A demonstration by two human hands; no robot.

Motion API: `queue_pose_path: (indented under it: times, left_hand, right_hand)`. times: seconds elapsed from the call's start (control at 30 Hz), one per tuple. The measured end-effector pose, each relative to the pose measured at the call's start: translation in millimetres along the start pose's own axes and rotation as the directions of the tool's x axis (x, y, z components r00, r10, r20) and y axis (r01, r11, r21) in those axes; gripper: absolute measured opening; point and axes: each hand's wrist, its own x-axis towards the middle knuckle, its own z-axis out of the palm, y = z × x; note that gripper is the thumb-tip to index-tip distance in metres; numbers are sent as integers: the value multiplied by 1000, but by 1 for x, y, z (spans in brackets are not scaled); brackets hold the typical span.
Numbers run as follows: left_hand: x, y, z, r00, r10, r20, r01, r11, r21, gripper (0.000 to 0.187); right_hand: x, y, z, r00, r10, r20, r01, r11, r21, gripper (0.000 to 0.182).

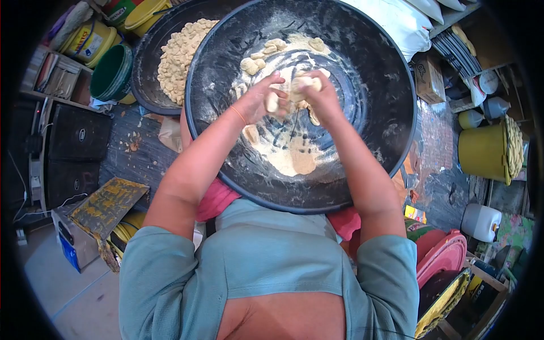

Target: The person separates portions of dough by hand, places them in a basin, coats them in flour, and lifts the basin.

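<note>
A large black basin (385, 133) lies before me, its bottom dusted with pale flour (283, 161). Over its middle, my left hand (259, 102), with an orange band at the wrist, has its fingers curled about a pale dough piece (272, 102). Close beside it, my right hand (324, 101) grips more pale dough (305, 85); its fingertips are partly blurred. Flour-coated dough lumps (252, 65) rest in the basin beyond my hands, and another dough piece (250, 134) lies below my left hand.
At the upper left, a second dark basin (148, 85) holds a heap of small dough pieces (182, 59). A green bucket (111, 73) stands left of it. To the right are a cardboard box (429, 81), a yellow bucket (481, 150) and a white jug (480, 222).
</note>
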Motion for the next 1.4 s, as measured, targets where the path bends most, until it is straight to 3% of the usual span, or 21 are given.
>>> queue_pose_path:
  times: [0.03, 0.07, 0.13, 0.17, 0.27, 0.3, 0.4, 0.43, 0.5, 0.6, 0.63, 0.73, 0.8, 0.87, 0.9, 1.0, 1.03, 1.13, 1.23, 1.33, 1.4]
  left_hand:
    - [-2, -3, 4, 992, -34, 122, 42, 997, -61, 60]
    - [-2, -4, 5, 993, -34, 115, 46, 994, -102, 59]
    - [1, -9, 5, 994, -37, 103, 55, 982, -181, 57]
    - [8, -14, -5, 976, -56, 212, 120, 946, -301, 52]
    - [9, -11, -3, 991, -16, 133, 70, 907, -414, 45]
    - [9, -7, -8, 989, -27, 145, 83, 914, -397, 34]
    - [11, 4, -25, 946, 37, 323, 56, 960, -273, 30]
    - [6, 9, -18, 979, 39, 200, 12, 969, -248, 28]
    - [8, 14, -22, 985, 48, 165, -7, 971, -239, 30]
    - [11, 18, -28, 996, 46, 82, -22, 963, -270, 36]
    - [9, 21, -29, 997, 44, 64, -24, 956, -293, 38]
    - [8, 24, -36, 995, 69, 72, -42, 946, -323, 49]
    - [7, 26, -41, 986, 109, 129, -58, 936, -348, 53]
    - [5, 29, -42, 988, 124, 91, -84, 930, -359, 58]
    - [3, 29, -43, 987, 134, 85, -91, 919, -383, 58]
    - [3, 27, -52, 987, 157, 44, -125, 903, -411, 58]
    - [4, 27, -54, 988, 151, 12, -133, 902, -410, 58]
    - [5, 26, -57, 990, 130, -52, -140, 904, -405, 57]
    - [9, 28, -56, 988, 147, -39, -151, 903, -402, 57]
    - [10, 25, -59, 989, 142, -41, -146, 905, -399, 56]
    - [10, 24, -61, 990, 130, -50, -139, 908, -394, 56]
  right_hand:
    - [-12, -10, 18, 998, -10, 54, 20, 983, -182, 51]
    - [-22, -14, 33, 994, -9, 108, 48, 933, -357, 57]
    - [-36, -4, 57, 927, -299, 227, 376, 738, -560, 67]
    - [-39, -1, 61, 856, -417, 306, 511, 586, -629, 72]
    - [-23, -5, 45, 933, -122, 337, 358, 275, -892, 80]
    - [-20, -7, 34, 934, -120, 335, 354, 201, -914, 80]
    - [14, 23, -11, 966, -241, 91, 217, 570, -792, 82]
    - [16, 26, -24, 972, -234, -5, 123, 527, -841, 83]
    - [21, 28, -51, 951, -244, -189, -69, 430, -900, 87]
    - [23, 69, -85, 924, -302, -235, -122, 350, -929, 89]
    - [22, 72, -80, 931, -291, -218, -142, 261, -955, 88]
    - [25, 70, -60, 953, -211, -218, -172, 214, -961, 88]
    - [23, 67, -49, 972, -164, -168, -130, 220, -967, 71]
    - [24, 61, -41, 986, -116, -116, -87, 225, -970, 55]
    - [24, 51, -41, 991, -124, -40, -20, 156, -987, 37]
    - [28, 33, -39, 980, 171, -105, -186, 579, -794, 42]
    - [26, 29, -34, 984, 129, -124, -173, 508, -844, 38]
    - [6, 31, -15, 973, -231, 14, 76, 259, -963, 42]
    - [2, 37, -13, 960, -174, 219, 232, 55, -971, 42]
    - [17, 39, -30, 993, -11, 114, 110, 367, -924, 37]
    - [18, 23, -42, 998, 6, -55, -52, 441, -896, 40]
